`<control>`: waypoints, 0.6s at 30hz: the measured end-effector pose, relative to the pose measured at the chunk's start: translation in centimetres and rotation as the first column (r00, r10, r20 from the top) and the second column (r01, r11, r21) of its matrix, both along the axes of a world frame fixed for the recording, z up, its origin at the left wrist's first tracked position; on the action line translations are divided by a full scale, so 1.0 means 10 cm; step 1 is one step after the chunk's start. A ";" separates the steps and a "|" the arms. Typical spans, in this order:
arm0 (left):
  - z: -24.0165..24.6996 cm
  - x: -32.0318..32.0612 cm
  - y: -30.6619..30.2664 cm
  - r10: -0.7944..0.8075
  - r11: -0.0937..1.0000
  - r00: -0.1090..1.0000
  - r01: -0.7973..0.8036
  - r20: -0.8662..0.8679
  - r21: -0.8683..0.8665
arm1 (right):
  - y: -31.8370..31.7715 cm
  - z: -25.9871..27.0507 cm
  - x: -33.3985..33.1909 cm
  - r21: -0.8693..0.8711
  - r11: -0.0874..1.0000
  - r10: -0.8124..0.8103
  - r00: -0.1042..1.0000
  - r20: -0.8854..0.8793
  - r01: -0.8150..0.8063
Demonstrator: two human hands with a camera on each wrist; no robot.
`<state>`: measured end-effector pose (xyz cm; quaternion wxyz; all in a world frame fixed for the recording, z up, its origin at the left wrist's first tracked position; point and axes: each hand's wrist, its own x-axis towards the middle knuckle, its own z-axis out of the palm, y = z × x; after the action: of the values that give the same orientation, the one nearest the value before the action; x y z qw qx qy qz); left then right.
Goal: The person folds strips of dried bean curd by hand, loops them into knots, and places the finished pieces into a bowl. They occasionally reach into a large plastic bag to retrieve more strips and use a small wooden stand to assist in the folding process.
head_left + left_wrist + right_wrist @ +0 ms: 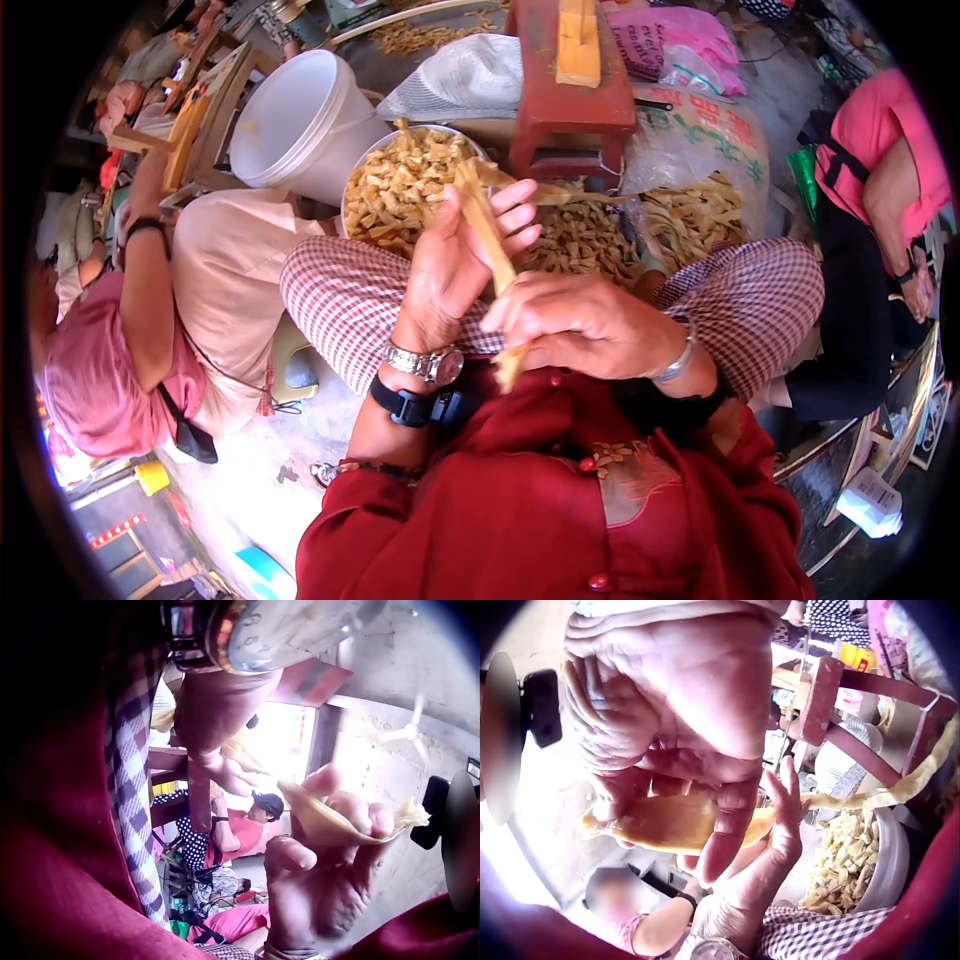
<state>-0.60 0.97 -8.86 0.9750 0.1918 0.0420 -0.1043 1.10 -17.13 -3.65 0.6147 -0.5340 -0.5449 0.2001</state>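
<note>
The strip (487,228) — judged light, pliant — is gripped low by the right hand (585,325), backed by straight fingers of the left hand (455,265).

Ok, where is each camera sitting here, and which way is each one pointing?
Head: on the head, facing down over the lap at the left hand and right hand holding a strip, bowl beyond; red top, checked knees, forearms show.
Left wrist: at the left wrist, facing outward past the watch and left palm toward the right hand.
Right wrist: at the right wrist, facing along the right palm toward the left hand and bowl.
Shared: all three show the strip; each wrist view shows the opposite hand.
</note>
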 end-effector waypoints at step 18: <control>0.24 -0.20 0.13 -0.147 0.845 0.963 0.241 -0.226 0.477 | -0.02 -0.21 0.05 -0.053 0.959 -0.225 0.638 -0.737 0.278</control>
<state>-2.58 2.31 -6.48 0.8683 0.4306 0.1364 -0.2051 1.60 -17.29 -5.72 0.8204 -0.4581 -0.1776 0.2923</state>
